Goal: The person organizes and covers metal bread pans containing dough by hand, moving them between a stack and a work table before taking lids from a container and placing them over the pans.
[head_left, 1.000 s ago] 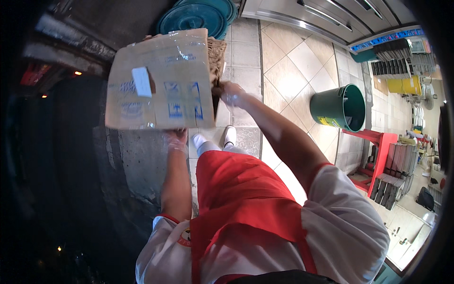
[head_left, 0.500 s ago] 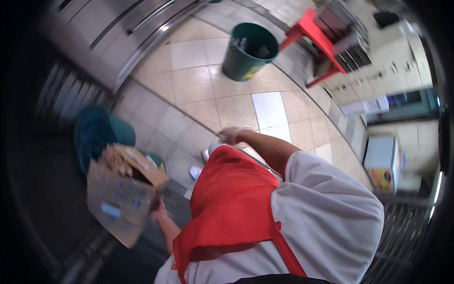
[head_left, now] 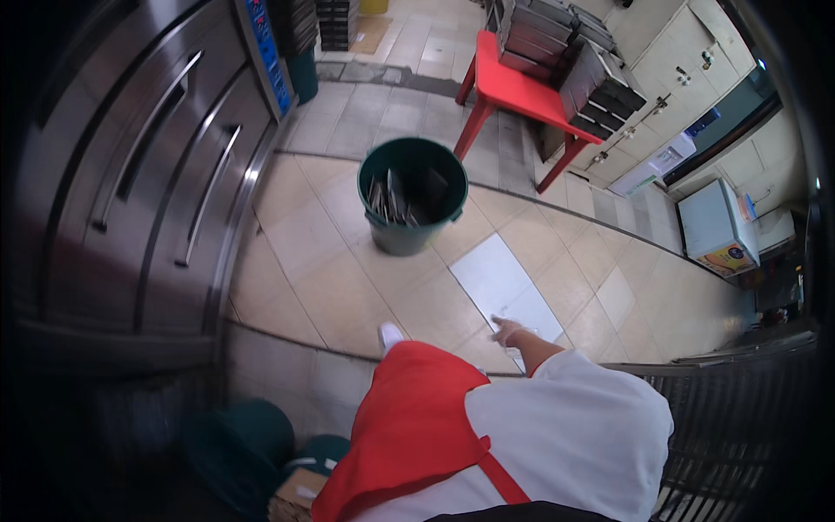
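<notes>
My right hand (head_left: 507,331), in a thin clear glove, hangs over the tiled floor beside a pale tile. Its fingers are apart and nothing shows in them. My left hand is out of sight. Just past my red apron (head_left: 404,391), at the lower left edge, a corner of a cardboard box (head_left: 306,481) shows; the rest is cut off or covered by the apron. Ahead on the floor stands a dark green bucket (head_left: 400,241) with flat, thin pieces inside, too dim to name.
A steel oven (head_left: 156,174) with long handles lines the left. Beyond the bucket, a red table (head_left: 522,91) bears stacked dark metal trays (head_left: 600,91). Green tubs (head_left: 252,439) sit at the lower left; a white chest (head_left: 718,222) and metal racks (head_left: 731,418) stand right.
My view has turned left, toward the oven and bucket. The cardboard box, held in my left hand before, is now mostly out of view, and that hand has left the picture.
</notes>
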The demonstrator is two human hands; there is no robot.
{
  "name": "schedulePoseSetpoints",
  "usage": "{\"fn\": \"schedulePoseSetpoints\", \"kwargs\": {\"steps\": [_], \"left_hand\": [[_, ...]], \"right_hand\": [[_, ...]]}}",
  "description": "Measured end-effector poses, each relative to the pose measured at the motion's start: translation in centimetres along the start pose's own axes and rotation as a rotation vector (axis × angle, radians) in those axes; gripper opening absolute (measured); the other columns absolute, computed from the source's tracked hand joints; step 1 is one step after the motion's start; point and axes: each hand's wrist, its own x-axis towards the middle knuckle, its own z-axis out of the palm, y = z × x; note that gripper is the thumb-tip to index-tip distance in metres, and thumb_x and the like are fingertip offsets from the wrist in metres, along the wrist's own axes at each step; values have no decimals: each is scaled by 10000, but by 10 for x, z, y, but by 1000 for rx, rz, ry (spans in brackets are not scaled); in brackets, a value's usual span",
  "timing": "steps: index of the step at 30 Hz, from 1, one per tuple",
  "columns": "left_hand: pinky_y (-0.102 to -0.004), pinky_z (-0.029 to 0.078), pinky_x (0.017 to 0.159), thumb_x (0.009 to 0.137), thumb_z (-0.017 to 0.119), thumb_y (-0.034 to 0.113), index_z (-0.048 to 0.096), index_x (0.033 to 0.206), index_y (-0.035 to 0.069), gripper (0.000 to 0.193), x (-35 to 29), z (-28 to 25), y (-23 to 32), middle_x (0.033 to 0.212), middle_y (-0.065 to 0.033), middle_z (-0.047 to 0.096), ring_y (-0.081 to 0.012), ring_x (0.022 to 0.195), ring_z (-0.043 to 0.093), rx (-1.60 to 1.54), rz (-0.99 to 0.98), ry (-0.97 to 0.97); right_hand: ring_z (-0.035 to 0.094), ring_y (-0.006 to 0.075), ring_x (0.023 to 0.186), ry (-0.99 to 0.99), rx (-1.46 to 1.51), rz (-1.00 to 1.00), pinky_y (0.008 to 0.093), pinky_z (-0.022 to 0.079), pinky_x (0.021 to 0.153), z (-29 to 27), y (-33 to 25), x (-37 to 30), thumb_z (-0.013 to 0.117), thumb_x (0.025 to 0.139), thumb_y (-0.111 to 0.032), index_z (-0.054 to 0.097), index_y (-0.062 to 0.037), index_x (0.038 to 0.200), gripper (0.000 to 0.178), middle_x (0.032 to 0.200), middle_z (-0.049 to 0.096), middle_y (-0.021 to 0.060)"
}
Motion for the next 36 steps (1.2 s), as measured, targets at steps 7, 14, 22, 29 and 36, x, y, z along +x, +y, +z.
{"fn": "schedulePoseSetpoints", "kwargs": {"steps": [7,14,22,29,36], "left_hand": [[-502,461,957,968,582,509,523,1388,62,616,23,111,161,1306,-140,589,-350,1159,573,308,-3,88],[-383,468,750,927,638,569,586,1270,105,579,203,275,387,1085,-63,641,-232,899,609,573,142,-135],[-307,460,676,960,639,459,645,1098,70,413,257,685,729,984,-54,663,-157,820,602,875,483,-473],[-331,485,950,988,631,399,575,1350,50,506,150,1207,782,1219,-103,656,-198,1095,613,1068,752,-1122],[-282,443,562,957,679,310,560,1297,98,418,201,1387,732,1006,-35,649,-144,713,563,1284,505,-1143]], "right_hand": [[587,385,1242,222,108,-367,427,445,1073,-212,-274,118,692,826,-411,492,-85,1467,747,1333,615,235],[607,384,1209,460,216,-364,436,462,1041,-318,-394,251,653,831,-480,557,-85,1416,713,1274,638,252],[615,360,1203,135,599,302,417,484,1025,-269,-390,298,693,858,-525,651,-7,1280,669,1296,651,201],[618,340,1182,240,570,523,430,476,1031,-282,-337,335,571,942,-437,713,-91,1180,443,1258,674,147],[592,334,1260,407,976,633,400,467,1054,-418,-389,394,590,926,-437,657,-102,1305,511,1363,617,165]]}}
